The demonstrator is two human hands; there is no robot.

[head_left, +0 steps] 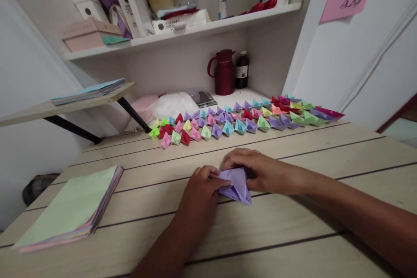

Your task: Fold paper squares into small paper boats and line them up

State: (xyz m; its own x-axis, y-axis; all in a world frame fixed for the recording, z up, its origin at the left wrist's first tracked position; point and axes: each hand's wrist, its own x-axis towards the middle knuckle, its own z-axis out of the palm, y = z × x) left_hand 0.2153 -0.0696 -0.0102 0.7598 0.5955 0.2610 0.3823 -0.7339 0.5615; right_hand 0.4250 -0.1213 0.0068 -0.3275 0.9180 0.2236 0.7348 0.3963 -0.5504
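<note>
A partly folded sheet of purple paper (pixel 240 184) lies low over the striped wooden table, held between my two hands. My left hand (pixel 203 186) grips its left side, the thumb laid across the paper and the fingers curled behind. At the upper right edge, my right hand (pixel 257 169) pinches the paper, its fingertips partly hidden behind it. The folded paper has a pointed corner toward the lower right. Beyond my hands stand rows of small folded paper boats (pixel 241 127) in many colours.
A stack of coloured paper (pixel 70 204) lies at the left on the table (pixel 293 234). A raised wooden shelf (pixel 71 107) holds more paper. Behind the boats are a dark red jug (pixel 224 74), a dark bottle (pixel 242 71) and a white plastic bag (pixel 176 105).
</note>
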